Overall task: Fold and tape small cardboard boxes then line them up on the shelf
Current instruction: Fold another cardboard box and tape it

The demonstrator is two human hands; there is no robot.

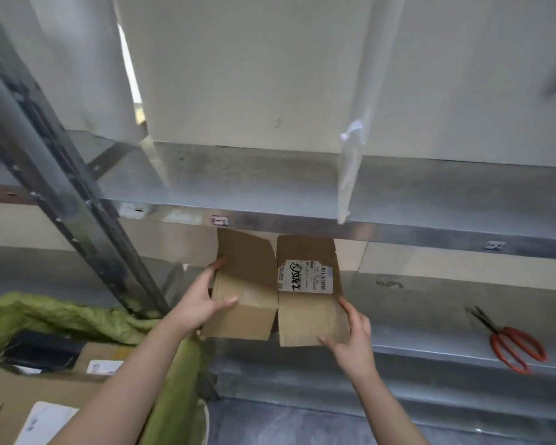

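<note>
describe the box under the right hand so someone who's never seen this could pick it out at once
Find the lower metal shelf, the one with red-handled scissors on it. Two small cardboard boxes sit side by side toward its left; the right box is the one the right hand holds. Unlike the plain left box, it bears a white label with black handwriting.

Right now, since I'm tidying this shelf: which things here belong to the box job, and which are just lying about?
Part of the job:
- cardboard, held between left hand and right hand; one box or two, unclear
- lower shelf beneath it

Lying about:
- red scissors, untouched on that shelf
- green bag at the left
</note>
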